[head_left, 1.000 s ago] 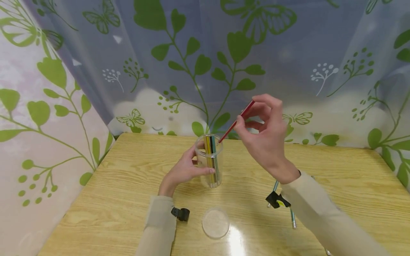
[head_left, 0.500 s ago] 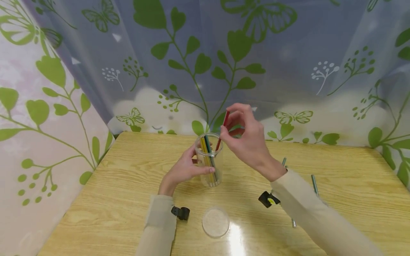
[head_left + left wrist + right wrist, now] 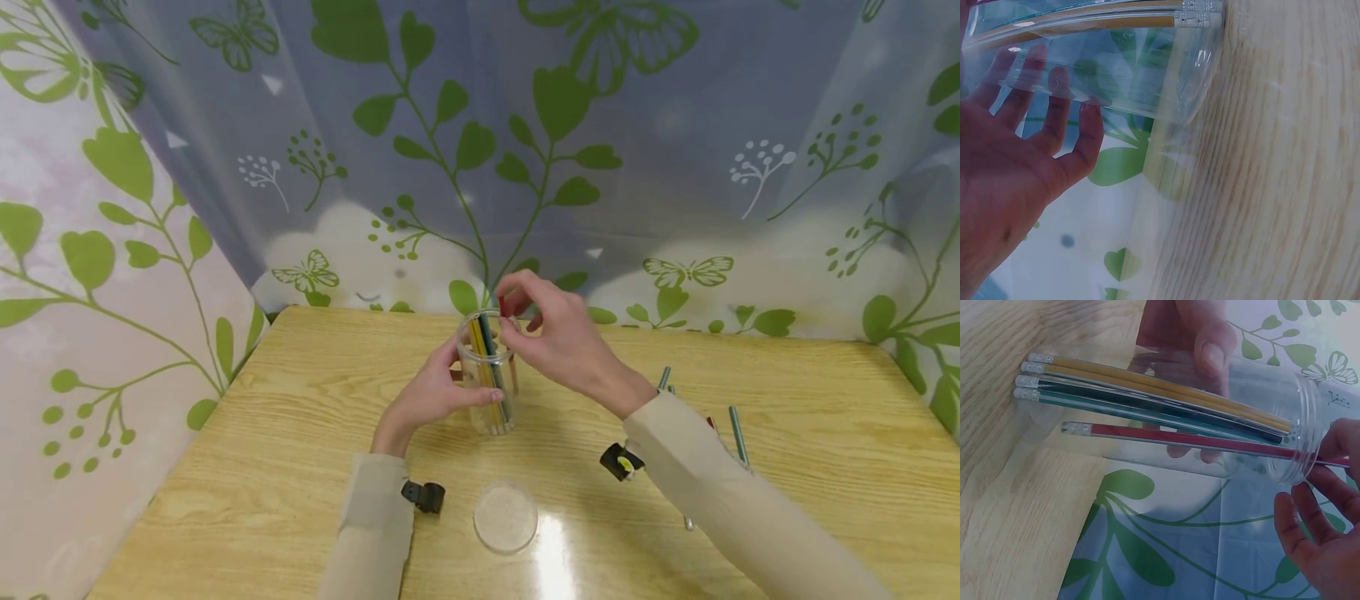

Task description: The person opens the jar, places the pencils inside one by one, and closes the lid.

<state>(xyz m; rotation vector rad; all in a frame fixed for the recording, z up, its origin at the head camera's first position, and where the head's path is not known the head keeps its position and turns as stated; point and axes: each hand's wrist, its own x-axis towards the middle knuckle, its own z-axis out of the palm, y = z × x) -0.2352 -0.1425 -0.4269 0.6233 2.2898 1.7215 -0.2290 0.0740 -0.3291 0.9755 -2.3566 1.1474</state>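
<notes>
My left hand (image 3: 427,404) grips a clear plastic jar (image 3: 1266,381) round its side, thumb across the front. In the left wrist view its fingers (image 3: 1057,115) curl against the jar's wall. Inside lean several pencils: yellow pencils (image 3: 1147,384) beside dark and teal ones, eraser ends at the bottom. Over the jar's mouth my right hand (image 3: 566,346) pinches a red pencil (image 3: 1191,438) near its upper end. Most of that pencil is inside the jar, its white eraser end pointing down, apart from the others and short of the base in the right wrist view.
A round clear lid (image 3: 506,518) lies on the wooden table (image 3: 285,467) in front of the jar. Several pencils, including a teal pencil (image 3: 738,433), lie at the right, partly hidden by the right sleeve (image 3: 720,475). A patterned curtain (image 3: 420,167) hangs behind the table.
My right hand has moved left and down to the jar's mouth, tipping the red pencil more upright and lowering it inside. The left hand keeps its grip; the pencils inside have tilted left.
</notes>
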